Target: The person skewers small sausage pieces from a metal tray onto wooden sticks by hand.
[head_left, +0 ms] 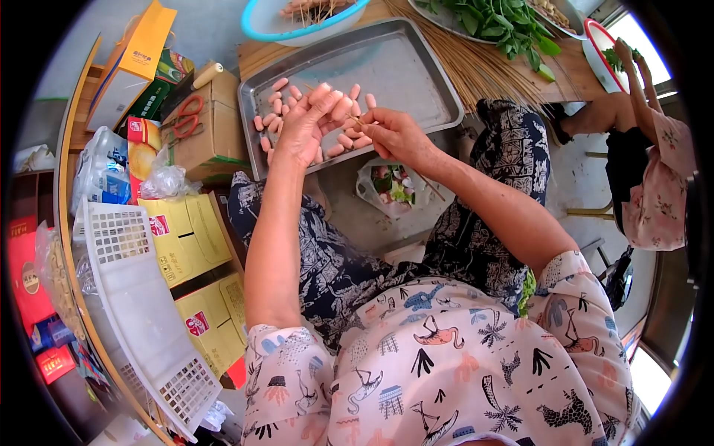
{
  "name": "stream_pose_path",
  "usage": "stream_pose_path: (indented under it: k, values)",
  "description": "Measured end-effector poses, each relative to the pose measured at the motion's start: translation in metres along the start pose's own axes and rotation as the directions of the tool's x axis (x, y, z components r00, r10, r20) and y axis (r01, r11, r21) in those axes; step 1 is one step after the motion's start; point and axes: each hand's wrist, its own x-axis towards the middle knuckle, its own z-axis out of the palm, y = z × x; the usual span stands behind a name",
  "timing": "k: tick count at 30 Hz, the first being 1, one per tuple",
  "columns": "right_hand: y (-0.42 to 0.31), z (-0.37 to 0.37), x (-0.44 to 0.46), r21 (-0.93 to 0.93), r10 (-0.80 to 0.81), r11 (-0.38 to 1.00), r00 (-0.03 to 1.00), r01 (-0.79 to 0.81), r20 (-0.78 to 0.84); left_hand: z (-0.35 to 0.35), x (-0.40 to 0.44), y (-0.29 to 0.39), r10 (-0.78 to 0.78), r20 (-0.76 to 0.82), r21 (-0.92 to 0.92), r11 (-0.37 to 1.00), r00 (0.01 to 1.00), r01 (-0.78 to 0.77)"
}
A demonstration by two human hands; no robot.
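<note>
Small pink sausages (335,150) lie scattered in the left part of a metal tray (452,100). Over the tray's near side, my left hand (312,125) is closed around a small sausage, its fingers pressed together. Just right of it, my right hand (396,135) pinches a thin wooden skewer (428,185), whose long end sticks out below the hand toward the lower right. The skewer's other end is close to the left fingers; whether it has entered the sausage cannot be made out. A bundle of skewers (465,67) rests on the table right of the tray.
A blue-rimmed bowl (305,36) stands behind the tray, leafy greens (497,26) at the back right. Red scissors (188,117) lie on a cardboard box at left. A bag of scraps (393,192) is below the tray. Another person's arms (641,82) are at right.
</note>
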Motion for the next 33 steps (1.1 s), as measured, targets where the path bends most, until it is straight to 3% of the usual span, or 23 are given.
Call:
stream_pose_path:
  k: [6, 9, 11, 21, 23, 24, 26, 27, 28, 29, 33]
  values:
    - [0.004, 0.000, 0.002, 0.020, -0.011, 1.000, 1.000, 0.011, -0.010, -0.004, 0.004, -0.004, 0.005, 0.042, 0.014, 1.000, 0.999, -0.005]
    - [0.005, 0.000, 0.004, 0.030, -0.027, 0.999, 1.000, 0.028, -0.007, -0.004, 0.005, -0.004, 0.011, 0.104, -0.146, 0.989, 0.995, 0.004]
    - [0.000, 0.000, 0.002, 0.054, -0.023, 0.998, 1.000, 0.023, -0.004, -0.004, 0.003, -0.004, -0.006, -0.087, -0.094, 0.996, 0.996, -0.003]
    - [0.004, -0.005, 0.002, 0.018, -0.011, 1.000, 1.000, 0.011, -0.006, -0.002, 0.002, -0.006, 0.005, -0.027, -0.018, 1.000, 1.000, -0.006]
    - [0.006, -0.010, 0.004, 0.024, -0.020, 1.000, 1.000, 0.020, 0.001, -0.014, 0.003, -0.005, -0.014, -0.113, 0.078, 0.997, 0.993, 0.023]
    - [0.006, -0.012, 0.004, 0.012, -0.003, 1.000, 1.000, 0.004, -0.012, -0.030, 0.006, -0.009, -0.021, -0.187, 0.238, 0.969, 0.982, 0.066]
    - [0.003, -0.015, 0.002, 0.042, -0.003, 0.999, 0.999, 0.005, -0.045, -0.060, 0.016, -0.019, -0.024, -0.331, 0.709, 0.653, 0.943, 0.265]
    - [0.001, -0.015, 0.001, 0.069, -0.003, 0.998, 0.997, 0.008, -0.081, -0.070, 0.014, -0.030, -0.024, -0.334, 0.709, 0.652, 0.942, 0.268]
    - [-0.003, -0.015, -0.001, 0.056, -0.006, 0.998, 0.996, 0.012, -0.092, -0.076, 0.010, -0.039, 0.131, -0.244, 0.936, 0.292, 0.961, 0.198]
    - [-0.001, -0.015, -0.001, 0.060, -0.006, 0.998, 0.996, 0.012, -0.091, -0.082, 0.009, -0.047, 0.231, -0.093, 0.983, -0.134, 0.968, 0.126]
    - [0.002, -0.016, -0.002, 0.032, -0.003, 0.999, 0.997, 0.006, -0.071, -0.051, -0.015, -0.045, 0.206, -0.224, 0.916, -0.288, 0.953, 0.278]
